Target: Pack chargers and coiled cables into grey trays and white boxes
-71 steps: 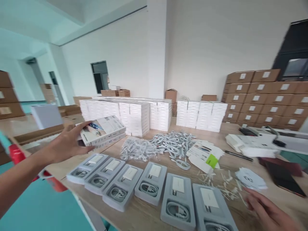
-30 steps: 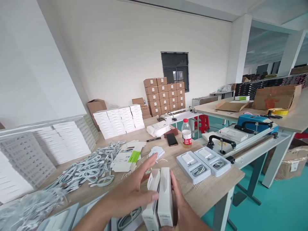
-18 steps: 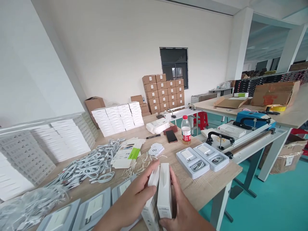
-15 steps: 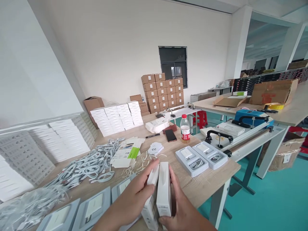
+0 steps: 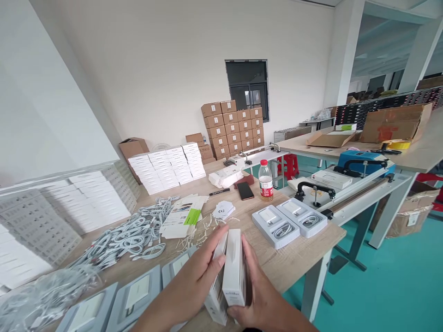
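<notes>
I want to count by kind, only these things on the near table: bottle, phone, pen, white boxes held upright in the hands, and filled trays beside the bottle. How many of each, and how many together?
Bottle: 1
Phone: 1
Pen: 1
Held white boxes: 2
Filled trays: 2
Total: 7

1. Lower centre: slim white cardboard boxes (image 5: 234, 263), side by side.
2. Right of them, on the light wooden table (image 5: 284, 267): two grey plastic trays (image 5: 289, 237).
3. Behind these: clear red-capped bottle (image 5: 266, 184), with flat black phone (image 5: 245, 191) to its left.
4. Left of centre: heaped white cables (image 5: 128, 235), before stacked white boxes (image 5: 168, 168).
5. Upper centre, against the wall: stacked brown cardboard cartons (image 5: 233, 129).
</notes>
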Available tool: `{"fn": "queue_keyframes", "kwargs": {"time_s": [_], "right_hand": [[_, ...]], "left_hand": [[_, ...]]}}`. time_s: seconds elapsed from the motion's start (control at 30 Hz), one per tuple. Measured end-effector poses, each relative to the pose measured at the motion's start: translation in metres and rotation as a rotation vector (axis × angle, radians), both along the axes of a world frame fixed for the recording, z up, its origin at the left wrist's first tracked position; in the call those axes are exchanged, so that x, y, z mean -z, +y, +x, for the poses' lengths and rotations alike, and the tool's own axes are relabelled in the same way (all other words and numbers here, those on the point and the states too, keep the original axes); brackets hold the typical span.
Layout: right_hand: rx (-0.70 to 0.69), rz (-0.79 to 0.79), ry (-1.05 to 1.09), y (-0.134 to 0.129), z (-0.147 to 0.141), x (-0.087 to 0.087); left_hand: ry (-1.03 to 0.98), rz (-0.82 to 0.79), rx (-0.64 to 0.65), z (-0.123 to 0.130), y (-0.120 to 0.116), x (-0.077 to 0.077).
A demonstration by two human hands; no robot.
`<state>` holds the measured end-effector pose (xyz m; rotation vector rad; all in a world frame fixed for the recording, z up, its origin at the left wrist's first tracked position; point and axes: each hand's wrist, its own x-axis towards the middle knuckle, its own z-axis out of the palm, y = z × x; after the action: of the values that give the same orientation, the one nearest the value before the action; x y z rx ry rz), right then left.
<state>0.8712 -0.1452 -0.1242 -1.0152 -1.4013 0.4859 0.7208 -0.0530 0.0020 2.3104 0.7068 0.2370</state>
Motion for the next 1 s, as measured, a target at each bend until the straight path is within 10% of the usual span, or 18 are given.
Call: {"fn": "queue_keyframes", "kwargs": {"time_s": [0.17, 0.73, 1.0], "right_hand": [[0.016, 0.014, 0.029, 0.003, -0.003, 0.005], [0.003, -0.181, -0.023, 0.014, -0.017, 0.009], [-0.01, -0.249, -0.092, 0.022, -0.031, 0.005]], "left_hand": [[0.021, 0.005, -0.001, 0.002, -0.007, 0.003], [-0.614, -0.953, -0.124, -0.004, 0.007, 0.046], [-0.156, -0.031, -0.194, -0.029, 0.004, 0.021]]}}
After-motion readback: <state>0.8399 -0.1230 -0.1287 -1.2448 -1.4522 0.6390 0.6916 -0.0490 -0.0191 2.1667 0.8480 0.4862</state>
